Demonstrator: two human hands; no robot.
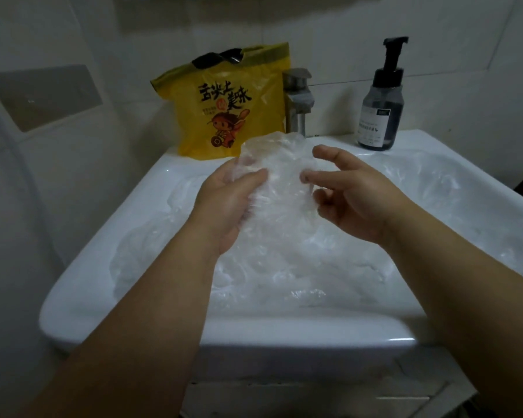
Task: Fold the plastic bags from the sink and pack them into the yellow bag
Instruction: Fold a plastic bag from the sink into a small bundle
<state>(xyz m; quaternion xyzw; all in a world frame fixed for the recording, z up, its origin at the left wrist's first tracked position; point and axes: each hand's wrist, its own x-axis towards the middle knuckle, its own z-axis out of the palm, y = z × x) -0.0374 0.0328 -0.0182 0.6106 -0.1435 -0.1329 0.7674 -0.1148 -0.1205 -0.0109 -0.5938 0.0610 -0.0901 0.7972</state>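
Observation:
A crumpled clear plastic bag (280, 173) is held up over the white sink (194, 336). My left hand (224, 203) grips its left side, thumb over the front. My right hand (351, 191) is beside its right edge with fingers loosely curled; the fingertips touch the plastic, and a firm hold cannot be made out. Several more clear plastic bags (284, 267) fill the basin below. The yellow bag (230, 107) with black print and a cartoon figure stands upright on the sink's back left ledge, its top open.
A steel faucet (298, 101) stands behind the held bag, right of the yellow bag. A dark pump bottle (381, 116) stands on the back right ledge. Tiled walls close in on the left and behind.

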